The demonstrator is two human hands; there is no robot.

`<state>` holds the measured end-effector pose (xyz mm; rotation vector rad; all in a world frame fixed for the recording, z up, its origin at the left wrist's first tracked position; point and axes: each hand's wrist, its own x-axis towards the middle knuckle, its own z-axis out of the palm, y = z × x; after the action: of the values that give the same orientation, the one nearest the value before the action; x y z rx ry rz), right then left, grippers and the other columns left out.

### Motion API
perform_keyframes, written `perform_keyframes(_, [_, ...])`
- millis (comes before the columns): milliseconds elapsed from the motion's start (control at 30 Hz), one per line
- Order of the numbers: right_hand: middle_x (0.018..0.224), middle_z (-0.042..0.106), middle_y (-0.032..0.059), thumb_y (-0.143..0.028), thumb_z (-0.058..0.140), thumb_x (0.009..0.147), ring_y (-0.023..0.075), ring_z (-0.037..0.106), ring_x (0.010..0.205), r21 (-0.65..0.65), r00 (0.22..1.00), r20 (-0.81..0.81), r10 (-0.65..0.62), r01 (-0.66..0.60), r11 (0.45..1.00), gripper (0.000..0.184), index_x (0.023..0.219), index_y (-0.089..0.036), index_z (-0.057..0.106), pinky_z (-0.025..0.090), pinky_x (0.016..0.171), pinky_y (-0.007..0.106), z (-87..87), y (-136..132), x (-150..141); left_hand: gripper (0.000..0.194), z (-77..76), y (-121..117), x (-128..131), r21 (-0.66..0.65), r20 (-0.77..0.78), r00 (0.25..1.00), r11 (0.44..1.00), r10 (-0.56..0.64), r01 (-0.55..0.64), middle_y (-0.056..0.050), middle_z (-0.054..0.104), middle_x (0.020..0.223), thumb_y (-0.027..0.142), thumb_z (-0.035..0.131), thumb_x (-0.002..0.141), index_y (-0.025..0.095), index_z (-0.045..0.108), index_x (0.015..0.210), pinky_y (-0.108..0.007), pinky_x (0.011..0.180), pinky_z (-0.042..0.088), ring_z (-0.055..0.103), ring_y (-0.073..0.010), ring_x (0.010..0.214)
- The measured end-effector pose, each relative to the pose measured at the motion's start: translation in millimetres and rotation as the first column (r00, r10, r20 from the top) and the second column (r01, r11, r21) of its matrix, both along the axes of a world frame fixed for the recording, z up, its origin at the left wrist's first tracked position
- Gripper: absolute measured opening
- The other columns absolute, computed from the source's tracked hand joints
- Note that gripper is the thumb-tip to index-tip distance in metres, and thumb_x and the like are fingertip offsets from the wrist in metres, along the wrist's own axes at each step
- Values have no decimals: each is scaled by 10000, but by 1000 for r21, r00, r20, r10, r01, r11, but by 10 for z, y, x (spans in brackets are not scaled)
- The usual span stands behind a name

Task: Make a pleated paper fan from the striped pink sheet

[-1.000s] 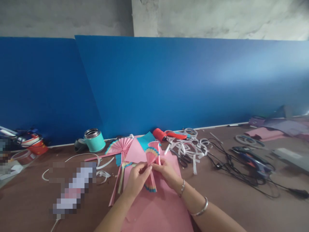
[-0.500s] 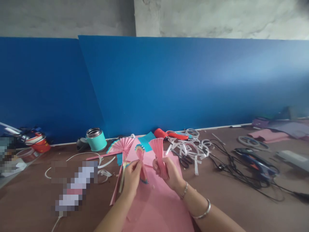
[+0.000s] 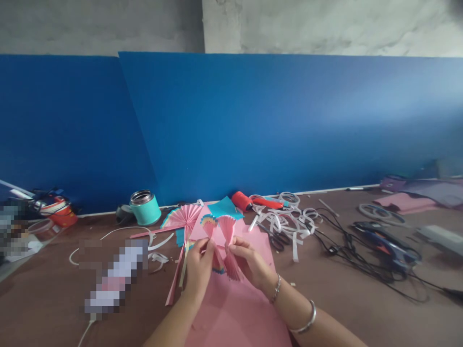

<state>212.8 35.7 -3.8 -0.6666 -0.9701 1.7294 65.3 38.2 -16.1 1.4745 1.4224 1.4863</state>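
My left hand (image 3: pixel 201 258) pinches the middle of a pleated paper fan (image 3: pixel 208 222), pink with blue and yellow edging. Close beside it, my right hand (image 3: pixel 249 260) grips a plain pink pleated paper piece (image 3: pixel 227 226) at its narrow waist, its two ends flaring above and below the fingers. Whether the two pieces touch at the middle I cannot tell. Under both hands lie pink paper sheets (image 3: pixel 238 313). A finished-looking pink fan (image 3: pixel 184 216) with a blue edge rests to the left, with folded strips (image 3: pixel 174 284) hanging toward me.
Behind the hands are blue paper (image 3: pixel 226 207), a red spool (image 3: pixel 241 201), scissors (image 3: pixel 278 239) and tangled white strips (image 3: pixel 282 219). A turquoise jar (image 3: pixel 145 209) stands left. Black cables (image 3: pixel 347 250) and a blue glue gun (image 3: pixel 390 253) lie right. A blue partition (image 3: pixel 253 125) rises behind.
My right hand has moved left, bringing the plain pink pleated piece next to the edged fan. Its grip is now a pinch at the waist, with both ends spread wider.
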Motion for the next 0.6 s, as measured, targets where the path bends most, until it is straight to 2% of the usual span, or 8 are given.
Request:
perform_keyframes(67, [581,505,-28,-255,735,662,105,465,547,-18,1000,-28,-11,10,1000,183,635,-176,572,365,534,214,-4,8,5,353,20,-14,3,3,-18,1000,1000,12,-12,-8,597,555,480,526,815,182,617,648,-249,534,426,576,-185,577])
perform_keyframes(167, [596,530,-16,-274,732,652,117,477,548,-19,997,-69,39,-40,999,184,647,-175,578,381,530,227,10,13,28,337,28,-10,-8,-2,-42,999,999,32,-32,0,575,554,450,525,813,189,583,607,-250,545,406,560,-184,591])
perform_keyframes(300, [613,551,-3,-336,712,663,120,470,510,31,989,-83,121,-118,992,213,674,-175,574,412,532,258,36,10,55,370,13,17,-22,-30,-66,996,998,57,-59,34,474,464,408,500,826,204,490,518,-243,504,347,484,-156,501])
perform_keyframes(433, [616,548,-7,-356,704,658,130,488,500,28,992,-18,122,-121,992,225,680,-183,563,416,505,266,34,17,55,330,20,14,-16,-27,-62,996,998,61,-63,15,540,528,408,512,807,196,534,554,-247,536,372,519,-172,556])
perform_keyframes(500, [612,551,-9,-335,675,679,137,496,506,28,997,38,71,-72,997,192,669,-190,550,408,495,262,18,30,51,312,24,13,-16,-22,-55,997,998,58,-60,-1,582,580,412,514,798,188,568,587,-253,567,396,541,-182,597])
perform_keyframes(600, [660,607,10,-289,618,705,157,546,614,110,988,95,-118,108,988,138,653,-197,529,431,599,265,-6,62,61,294,12,31,-31,-31,-44,996,996,78,-79,-2,588,586,388,495,797,180,586,609,-254,575,407,542,-182,595])
